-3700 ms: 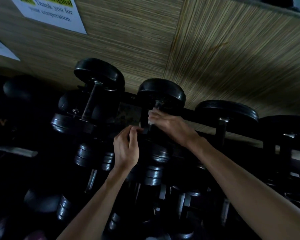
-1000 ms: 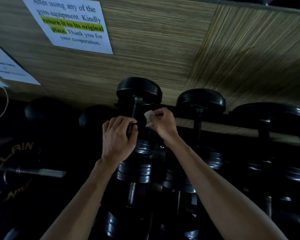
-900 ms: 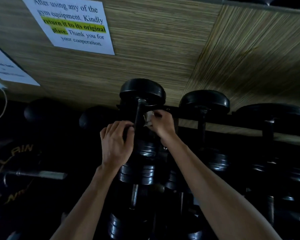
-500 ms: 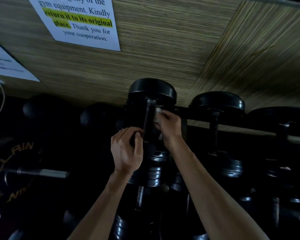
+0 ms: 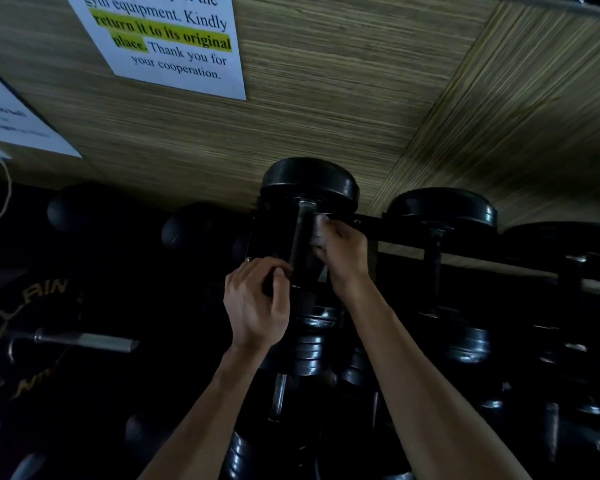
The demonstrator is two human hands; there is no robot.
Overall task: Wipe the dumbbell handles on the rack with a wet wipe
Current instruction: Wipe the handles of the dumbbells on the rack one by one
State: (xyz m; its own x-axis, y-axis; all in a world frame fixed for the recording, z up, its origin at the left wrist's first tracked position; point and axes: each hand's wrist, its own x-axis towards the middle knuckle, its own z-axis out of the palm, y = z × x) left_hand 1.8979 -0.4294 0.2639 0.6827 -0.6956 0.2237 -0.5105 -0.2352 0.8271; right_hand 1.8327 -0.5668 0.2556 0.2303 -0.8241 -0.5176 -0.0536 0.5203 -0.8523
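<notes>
Glossy black dumbbell (image 5: 309,183), wood-grain wall (image 5: 326,109).

Dumbbell (image 5: 308,216) on the rack (image 5: 388,226), against the wall (image 5: 326,109). Right hand (image 5: 343,251) presses the wipe (image 5: 317,233) to the right of its handle (image 5: 300,244); left hand (image 5: 257,303) sits left, lower down. Second dumbbell (image 5: 440,209) to the right, notice (image 5: 174,43) above left.

White paper notice (image 5: 167,39) on wood-grain wall: "gym equipment. Kindly return it to its original place. Thank you for your cooperation."; "return it to its original place." highlighted yellow, top lines cut off. Second sheet (image 5: 11,116) at left: print blurred, unreadable. Gold letters "LAIN" on dark weight plate (image 5: 25,306), partly legible.
</notes>
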